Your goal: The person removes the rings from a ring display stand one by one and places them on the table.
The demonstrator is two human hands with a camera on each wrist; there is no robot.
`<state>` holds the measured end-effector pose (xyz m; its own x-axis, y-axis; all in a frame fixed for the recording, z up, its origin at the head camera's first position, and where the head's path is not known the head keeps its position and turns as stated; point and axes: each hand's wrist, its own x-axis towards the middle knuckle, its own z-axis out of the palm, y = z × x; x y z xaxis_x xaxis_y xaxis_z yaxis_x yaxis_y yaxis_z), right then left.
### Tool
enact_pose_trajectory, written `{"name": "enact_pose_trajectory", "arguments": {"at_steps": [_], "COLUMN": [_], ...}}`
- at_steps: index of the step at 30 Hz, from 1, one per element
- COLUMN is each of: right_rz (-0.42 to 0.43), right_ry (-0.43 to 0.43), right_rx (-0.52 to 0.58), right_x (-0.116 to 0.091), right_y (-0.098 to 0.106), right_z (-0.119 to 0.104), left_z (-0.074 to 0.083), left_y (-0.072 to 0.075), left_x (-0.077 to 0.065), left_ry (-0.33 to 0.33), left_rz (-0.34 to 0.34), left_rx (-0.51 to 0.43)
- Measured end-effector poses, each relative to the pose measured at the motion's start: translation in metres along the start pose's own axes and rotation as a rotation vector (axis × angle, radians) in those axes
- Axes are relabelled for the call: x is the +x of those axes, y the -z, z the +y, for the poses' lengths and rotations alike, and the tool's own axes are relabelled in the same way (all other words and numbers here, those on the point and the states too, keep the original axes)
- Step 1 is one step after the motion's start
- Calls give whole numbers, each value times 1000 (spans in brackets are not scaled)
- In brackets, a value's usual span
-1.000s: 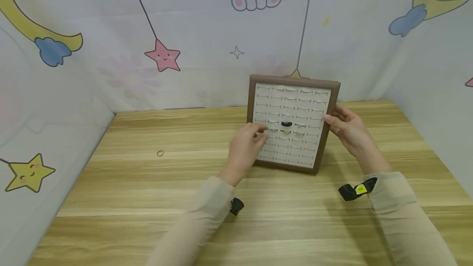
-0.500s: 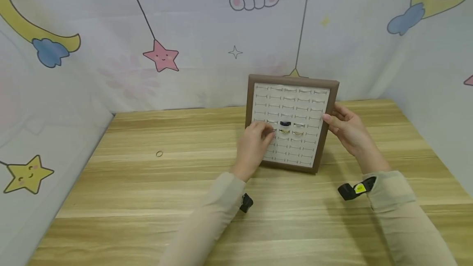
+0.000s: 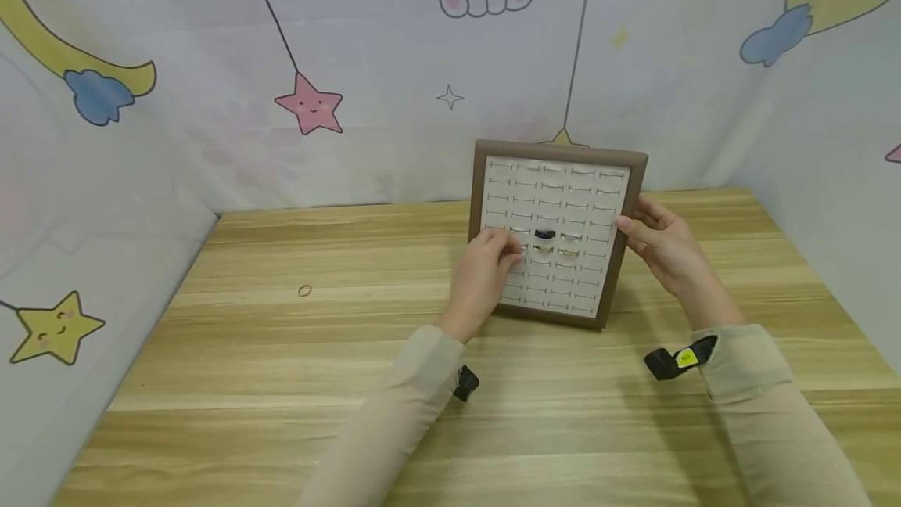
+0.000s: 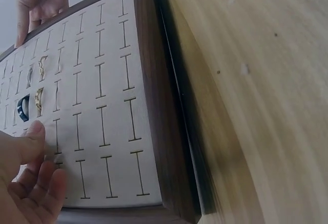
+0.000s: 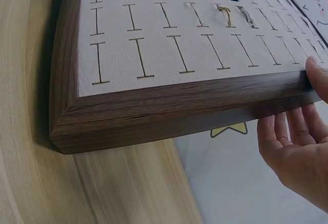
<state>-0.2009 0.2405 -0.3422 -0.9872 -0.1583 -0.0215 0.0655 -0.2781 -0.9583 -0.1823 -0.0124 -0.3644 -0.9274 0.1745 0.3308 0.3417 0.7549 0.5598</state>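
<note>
A ring display board (image 3: 584,288) with a brown frame and a pale slotted pad leans upright on the table. Its middle slots hold a dark blue-black ring (image 3: 545,234), a silver ring (image 3: 571,237) and two gold rings, one gold ring (image 4: 39,101) just below the dark one. My left hand (image 3: 479,280) has its thumb and fingertips together at a slot left of the gold rings; I cannot tell whether a ring is between them. On the board's right edge, my right hand (image 3: 662,245) grips the frame, thumb in front and fingers behind.
A thin ring (image 3: 305,290) lies on the wooden table (image 3: 232,382) to the left. Behind the table hangs a pale cloth (image 3: 387,155) printed with stars, moons and a bear-like figure. Black wrist cameras (image 3: 662,364) sit by both cuffs.
My left hand moved slightly right and closer onto the board, its thumb and fingertips drawing nearer each other, then stayed there. My right hand keeps its grip on the frame.
</note>
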Motion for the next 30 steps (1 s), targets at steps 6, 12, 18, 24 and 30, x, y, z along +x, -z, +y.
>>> {"name": "enact_pose_trajectory", "arguments": {"at_steps": [6, 12, 18, 24, 30], "right_rz": [-7, 5, 3, 6, -3], "right_ry": [7, -5, -6, -6, -4], "right_rx": [2, -13, -20, -15, -12], "right_x": [0, 0, 1, 0, 0], "right_y": [-1, 0, 1, 1, 1], "right_z": [0, 0, 1, 0, 0], "left_z": [0, -2, -12, -35, -71], "left_y": [4, 15, 33, 52, 72], "left_x": [-4, -8, -11, -13, -21], "left_ry": [-17, 35, 137, 222, 283], "left_rz": [-16, -24, 17, 71, 111], "left_rx": [-46, -88, -100, -133, -111]}}
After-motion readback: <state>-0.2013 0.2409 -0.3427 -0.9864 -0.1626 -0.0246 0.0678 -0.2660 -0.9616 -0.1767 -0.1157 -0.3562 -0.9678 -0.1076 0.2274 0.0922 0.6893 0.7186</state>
